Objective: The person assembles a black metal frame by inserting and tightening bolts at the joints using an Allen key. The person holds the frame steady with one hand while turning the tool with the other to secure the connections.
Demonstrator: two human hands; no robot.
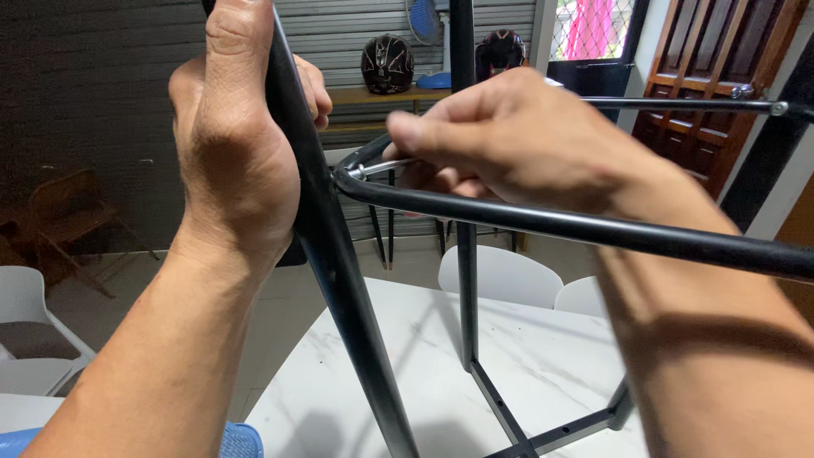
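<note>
Up close, we are gripping a black metal leg (339, 263) with our left hand (233, 144), fingers wrapped tight around its upper part. Our right hand (517, 140) is pinching a small silver tool (377, 168) at the joint where a curved black ring tube (577, 225) is meeting that leg. Below both hands, the black frame (509, 416) is standing on the white marble worktop (407, 356).

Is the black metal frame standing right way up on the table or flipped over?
Flipped over: the black metal frame has its crossbars on the marble table and its legs pointing up.
</note>
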